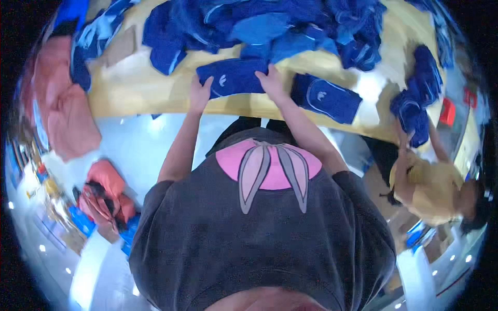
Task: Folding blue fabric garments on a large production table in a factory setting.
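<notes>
A folded navy garment (234,79) with a small white emblem lies near the front edge of the wooden table (140,98). My left hand (199,94) grips its left end, thumb on top. At the opposite end my right hand (273,86) pinches the cloth the same way; the fingers underneath are hidden. Just right of that hand rests a second folded navy garment (327,99), with white piping and a similar emblem. Whether these are shorts or trousers I cannot tell.
A loose heap of blue and navy garments (259,28) covers the far side. Salmon-pink cloth (72,119) hangs at the left, above a pink bundle (106,194). At the right, a co-worker in yellow (430,186) handles a navy garment (412,111).
</notes>
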{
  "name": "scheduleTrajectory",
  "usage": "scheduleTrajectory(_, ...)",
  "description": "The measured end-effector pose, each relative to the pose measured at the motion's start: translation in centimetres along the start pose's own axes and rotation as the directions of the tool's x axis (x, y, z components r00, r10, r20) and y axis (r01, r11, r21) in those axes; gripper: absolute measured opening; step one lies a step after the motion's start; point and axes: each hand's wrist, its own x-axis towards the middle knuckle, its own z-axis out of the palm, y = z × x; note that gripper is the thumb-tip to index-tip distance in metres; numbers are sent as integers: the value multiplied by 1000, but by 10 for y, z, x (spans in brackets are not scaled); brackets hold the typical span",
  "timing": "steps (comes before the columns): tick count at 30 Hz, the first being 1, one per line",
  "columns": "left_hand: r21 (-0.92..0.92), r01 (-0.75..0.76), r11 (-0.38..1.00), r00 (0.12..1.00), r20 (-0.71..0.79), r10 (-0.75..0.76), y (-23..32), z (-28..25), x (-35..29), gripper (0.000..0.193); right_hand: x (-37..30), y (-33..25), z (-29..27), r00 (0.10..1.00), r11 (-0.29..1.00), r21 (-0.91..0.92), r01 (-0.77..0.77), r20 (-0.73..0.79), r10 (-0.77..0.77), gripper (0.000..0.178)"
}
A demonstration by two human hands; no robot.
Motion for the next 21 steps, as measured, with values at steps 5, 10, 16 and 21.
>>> scheduleTrajectory(5,-113,-45,993,987,148,62,134,54,-37,35,-69,-34,-110,874,957,12,290,-411,-259,31)
scheduleTrajectory(10,-236,-61,970,920,364,147,195,152,-72,31,-118,-14,-245,832,998,47,37,-555,-4,25)
scheduleTrajectory(16,-29,-246,969,868,438,234,141,250,-88,43,-126,81,-285,727,998,-61,-24,-686,-24,33)
scheduleTrajectory(21,153,-462,874,849,362,385,150,249,-91,51,-110,82,-279,689,887,-460,38,-631,-357,51)
